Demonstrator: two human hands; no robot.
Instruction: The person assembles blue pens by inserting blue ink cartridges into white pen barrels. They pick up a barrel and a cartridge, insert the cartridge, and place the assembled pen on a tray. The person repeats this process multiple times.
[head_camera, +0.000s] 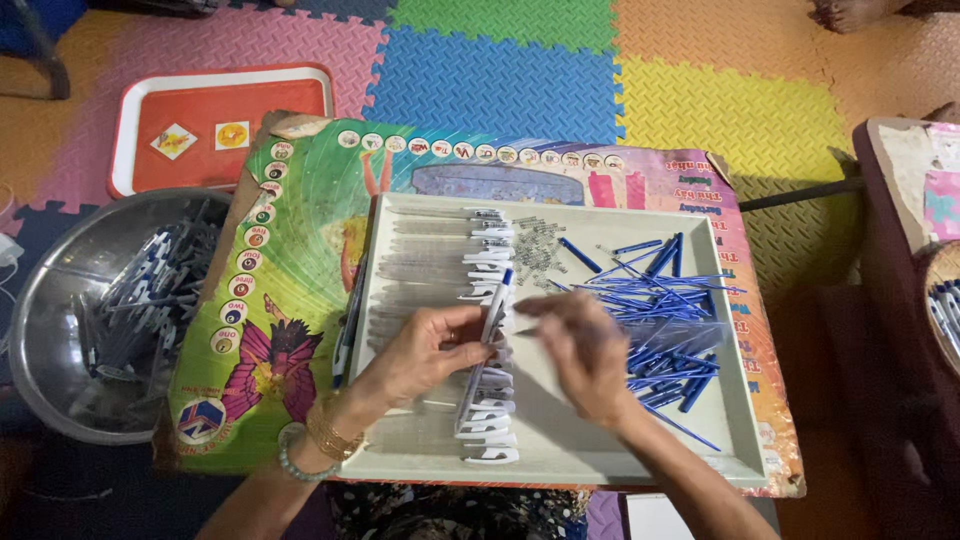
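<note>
A clear pen (487, 335) with a blue tip stood slanted in the left hand (425, 352), its grip clamped around the barrel above a pale tray (735, 440). The right hand (582, 350), palm down, fingers bent, pinched together near the pen's upper end; what it held could not be told. Blue refills (668, 300) lay just beside it, white-clipped barrels (440, 250) in rows at left.

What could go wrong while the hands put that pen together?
The tiny springs lie loose in the tray right above the hands; a brush of the right hand could scatter them. The left hand holds the pen over the neat row of clear barrels, so a slip might knock that row crooked.
</note>
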